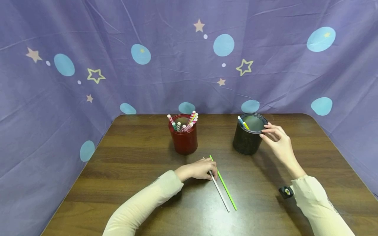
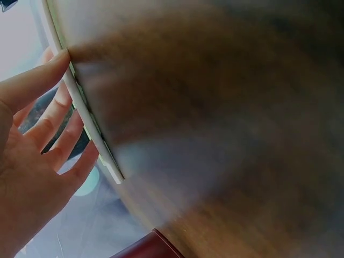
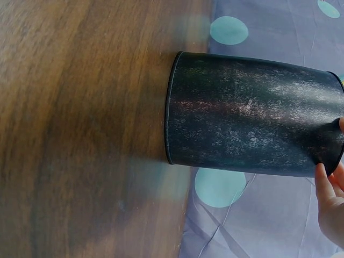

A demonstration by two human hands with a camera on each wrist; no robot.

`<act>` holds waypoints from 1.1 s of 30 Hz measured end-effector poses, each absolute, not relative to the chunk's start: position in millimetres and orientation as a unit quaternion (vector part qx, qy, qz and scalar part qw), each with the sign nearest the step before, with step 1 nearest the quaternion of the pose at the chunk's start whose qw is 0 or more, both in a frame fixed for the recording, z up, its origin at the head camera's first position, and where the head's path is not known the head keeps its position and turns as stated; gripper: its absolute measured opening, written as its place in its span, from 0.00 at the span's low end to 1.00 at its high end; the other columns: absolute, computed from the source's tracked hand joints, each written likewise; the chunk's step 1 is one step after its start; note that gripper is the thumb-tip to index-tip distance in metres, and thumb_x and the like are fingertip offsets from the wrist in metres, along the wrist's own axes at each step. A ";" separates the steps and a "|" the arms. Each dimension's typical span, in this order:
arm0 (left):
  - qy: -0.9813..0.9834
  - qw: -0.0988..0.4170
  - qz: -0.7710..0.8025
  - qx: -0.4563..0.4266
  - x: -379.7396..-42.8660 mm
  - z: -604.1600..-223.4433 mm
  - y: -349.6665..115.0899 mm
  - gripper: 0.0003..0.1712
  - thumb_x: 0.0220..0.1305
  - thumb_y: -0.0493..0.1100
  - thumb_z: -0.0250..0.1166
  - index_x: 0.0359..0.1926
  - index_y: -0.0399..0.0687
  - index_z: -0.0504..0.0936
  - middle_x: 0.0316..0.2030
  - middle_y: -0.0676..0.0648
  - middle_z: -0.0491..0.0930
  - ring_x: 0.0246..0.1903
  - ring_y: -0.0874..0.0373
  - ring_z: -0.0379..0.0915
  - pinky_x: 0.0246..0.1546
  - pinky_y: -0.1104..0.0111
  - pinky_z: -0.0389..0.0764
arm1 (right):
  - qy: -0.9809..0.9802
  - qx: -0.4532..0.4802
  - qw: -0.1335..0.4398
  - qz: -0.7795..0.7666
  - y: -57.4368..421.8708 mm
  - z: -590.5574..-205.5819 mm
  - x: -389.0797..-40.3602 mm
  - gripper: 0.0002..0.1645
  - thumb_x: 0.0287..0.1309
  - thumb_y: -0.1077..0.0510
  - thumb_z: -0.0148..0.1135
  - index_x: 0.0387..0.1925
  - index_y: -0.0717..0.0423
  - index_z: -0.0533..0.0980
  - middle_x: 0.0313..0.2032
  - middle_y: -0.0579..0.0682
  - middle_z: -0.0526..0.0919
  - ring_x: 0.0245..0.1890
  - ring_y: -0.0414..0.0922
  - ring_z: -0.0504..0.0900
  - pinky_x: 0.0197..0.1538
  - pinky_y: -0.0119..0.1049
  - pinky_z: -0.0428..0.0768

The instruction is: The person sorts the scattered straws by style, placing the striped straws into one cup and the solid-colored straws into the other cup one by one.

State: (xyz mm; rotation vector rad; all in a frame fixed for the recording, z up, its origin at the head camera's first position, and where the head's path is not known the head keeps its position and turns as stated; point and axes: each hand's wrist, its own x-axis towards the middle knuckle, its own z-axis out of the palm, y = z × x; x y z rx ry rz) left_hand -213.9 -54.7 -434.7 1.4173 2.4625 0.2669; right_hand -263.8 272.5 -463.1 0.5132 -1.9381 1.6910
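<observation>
Two thin straws lie side by side on the table in the head view, a white straw (image 1: pixel 220 193) and a green straw (image 1: pixel 227 190). My left hand (image 1: pixel 203 168) is over their far ends. In the left wrist view its thumb and fingers pinch the white straw (image 2: pixel 80 99), with the green one close behind. My right hand (image 1: pixel 280 144) holds the rim of an upright black can (image 1: pixel 246 142), thumb on the outer wall and fingers at the top edge. Inside the can lean a blue straw (image 1: pixel 241 122) and a yellow straw (image 1: pixel 246 126).
A red can (image 1: pixel 185 142) with several striped paper straws (image 1: pixel 192 121) stands left of the black can, near the table's back edge. Behind the wooden table (image 1: pixel 133 157) hangs a purple curtain (image 1: pixel 177 65) with stars and dots. A small black device (image 1: pixel 285 192) sits at the right cuff.
</observation>
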 end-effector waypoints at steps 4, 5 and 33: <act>0.852 0.136 0.087 0.499 -213.4 -434.6 -54.1 0.07 0.46 0.40 0.66 0.28 0.58 0.81 0.31 0.60 0.73 0.39 0.65 0.64 0.43 0.72 0.66 | -0.749 0.170 0.286 0.573 281.9 -482.9 -277.3 0.14 0.45 0.67 0.65 0.38 0.60 0.78 0.48 0.53 0.74 0.58 0.46 0.65 0.54 0.28 0.71; 0.851 0.132 0.084 0.502 -213.2 -434.5 -53.9 0.07 0.46 0.40 0.66 0.28 0.58 0.81 0.31 0.60 0.73 0.39 0.65 0.65 0.42 0.73 0.67 | -0.749 0.170 0.286 0.573 282.8 -484.8 -278.5 0.14 0.45 0.67 0.65 0.38 0.60 0.78 0.48 0.53 0.74 0.58 0.47 0.65 0.55 0.29 0.71; 0.837 0.094 0.176 0.510 -212.0 -428.7 -56.4 0.05 0.48 0.38 0.67 0.29 0.50 0.85 0.29 0.58 0.82 0.32 0.66 0.68 0.36 0.82 0.67 | -0.748 0.159 0.272 0.585 272.1 -466.2 -265.5 0.14 0.45 0.68 0.64 0.38 0.64 0.78 0.48 0.55 0.73 0.59 0.47 0.65 0.55 0.28 0.70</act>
